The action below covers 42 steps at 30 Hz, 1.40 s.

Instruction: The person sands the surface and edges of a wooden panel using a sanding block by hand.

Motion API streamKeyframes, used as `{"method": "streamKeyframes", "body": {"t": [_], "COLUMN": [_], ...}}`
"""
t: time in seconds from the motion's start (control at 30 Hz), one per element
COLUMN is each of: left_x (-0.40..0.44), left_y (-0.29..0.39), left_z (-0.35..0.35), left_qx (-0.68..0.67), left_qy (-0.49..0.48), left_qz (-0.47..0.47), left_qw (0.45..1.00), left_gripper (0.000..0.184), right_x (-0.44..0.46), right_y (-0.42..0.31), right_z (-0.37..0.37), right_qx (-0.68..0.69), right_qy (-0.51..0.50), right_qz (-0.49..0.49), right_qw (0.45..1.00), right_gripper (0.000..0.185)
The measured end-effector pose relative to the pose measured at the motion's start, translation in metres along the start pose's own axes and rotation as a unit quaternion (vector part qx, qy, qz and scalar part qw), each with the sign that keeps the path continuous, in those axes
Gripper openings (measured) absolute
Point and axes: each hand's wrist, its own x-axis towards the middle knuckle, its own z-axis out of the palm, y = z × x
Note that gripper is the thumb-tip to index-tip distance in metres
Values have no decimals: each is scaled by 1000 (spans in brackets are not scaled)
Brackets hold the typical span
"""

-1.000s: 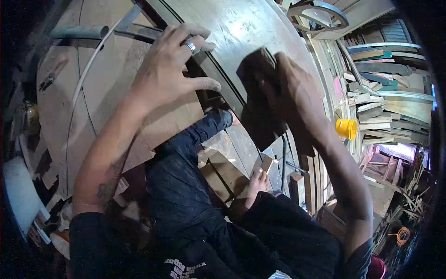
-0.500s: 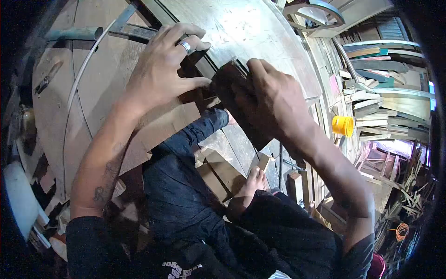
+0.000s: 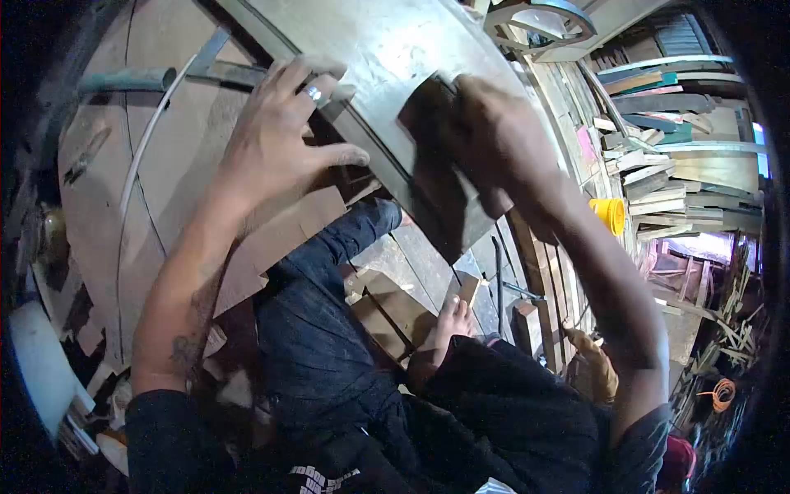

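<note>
My left hand (image 3: 276,136), with a ring on one finger, is at the near edge of a pale, shiny flat panel (image 3: 383,49). Its thumb stands well apart from the bent fingers, and nothing shows between them. My right hand (image 3: 502,123) is closed over the panel, farther right, and blurred by motion. What its fingers grip is hidden in dark shadow (image 3: 440,156). A dark groove runs along the panel's near edge, between the two hands.
Brown sheet boards (image 3: 177,173) lie to the left, with a grey pipe (image 3: 132,80) across them. Below are my legs and a bare foot (image 3: 451,323) by wood offcuts. A yellow bucket (image 3: 607,216) and stacked timber (image 3: 658,193) stand at the right.
My right hand has moved up and slightly right over the panel, away from my left hand. My left hand has shifted slightly, with its fingers blurred. The view has tilted a little.
</note>
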Motion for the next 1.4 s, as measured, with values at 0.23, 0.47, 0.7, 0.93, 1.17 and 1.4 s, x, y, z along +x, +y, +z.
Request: {"method": "streamKeyframes", "body": {"t": [0.23, 0.47, 0.7, 0.93, 1.17, 1.4], "left_x": [3, 4, 0, 2, 1, 1], "left_y": [4, 9, 2, 5, 4, 6], "left_z": [-3, -6, -2, -4, -3, -3], "left_qx": [-7, -17, -14, 2, -8, 8], "left_qy": [-28, -41, -48, -45, -40, -58], "left_qz": [-34, -53, -31, -22, -25, -34], "left_qw": [999, 998, 998, 999, 999, 998], "left_gripper": [66, 66, 66, 66, 68, 66], "right_x": [-1, -17, -51, -89, -68, -74], "right_y": [43, 95, 84, -10, 68, -30], "right_z": [-1, 1, 17, 29, 33, 39], "right_qx": [2, 109, 43, -41, -103, 7], "right_qy": [18, 29, 114, 55, 194, 50], "right_qz": [79, 168, 193, -103, 118, -41], "right_qw": [997, 979, 974, 992, 968, 998], "right_gripper": [34, 61, 79, 58, 52, 75]}}
